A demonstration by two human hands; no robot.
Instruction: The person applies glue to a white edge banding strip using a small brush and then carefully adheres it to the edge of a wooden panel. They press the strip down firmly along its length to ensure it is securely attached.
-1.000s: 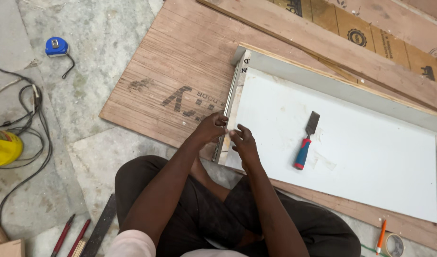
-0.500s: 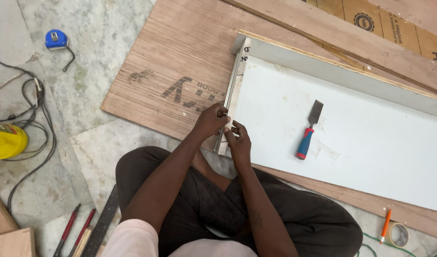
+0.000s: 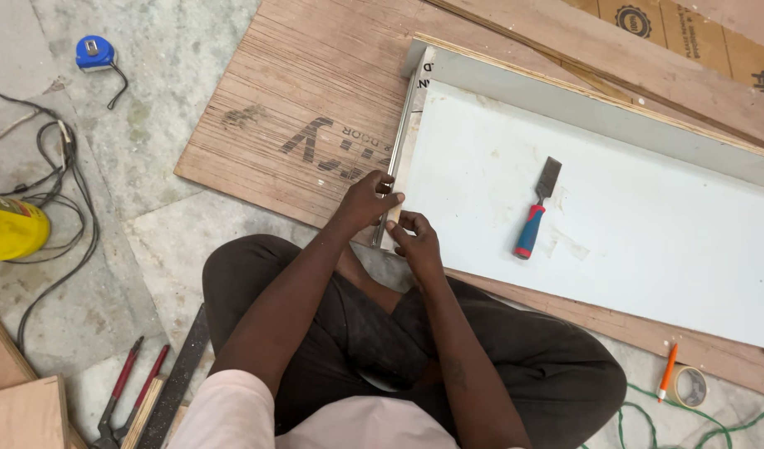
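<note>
At frame centre, the left hand pinches the slim metal strip along the white laminated board's left edge; the right hand grips that board's near corner; a red-and-blue-handled chisel lies on the board.

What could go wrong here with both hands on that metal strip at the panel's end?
The left hand and right hand pinch the thin metal strip on the white laminated panel; its edge might cut fingertips. The red-and-blue-handled chisel lies loose on the panel and could slide if it shifts.
</note>
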